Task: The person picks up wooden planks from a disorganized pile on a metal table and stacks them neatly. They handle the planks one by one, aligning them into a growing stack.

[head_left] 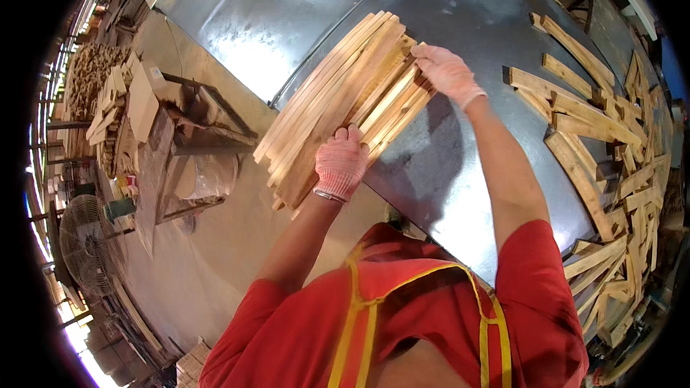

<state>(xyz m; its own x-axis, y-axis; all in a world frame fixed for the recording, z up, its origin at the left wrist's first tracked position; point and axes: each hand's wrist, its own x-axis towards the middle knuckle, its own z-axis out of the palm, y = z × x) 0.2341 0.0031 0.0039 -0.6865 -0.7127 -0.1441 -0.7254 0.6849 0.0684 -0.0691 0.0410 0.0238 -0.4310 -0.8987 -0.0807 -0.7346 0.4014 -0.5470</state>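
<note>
A stack of long, light-brown wooden strips [345, 93] lies slantwise at the edge of the metal table [302, 0], its near ends sticking out past that edge. My left hand [341, 164], in a pale pink knitted glove, has its fingers curled on the strips near their closer end. At the far right side of the stack, my right hand [447, 73] wears a similar glove and grips the end of a strip between thumb and fingers. The undersides of the strips and some fingertips are hidden.
Loose wooden pieces [589, 122] lie heaped along the table's right side. Over the floor at left stand a worn stand [169, 151], stacked wood [108, 100] and a round fan [86, 241]. A dark seam [338, 25] crosses the tabletop.
</note>
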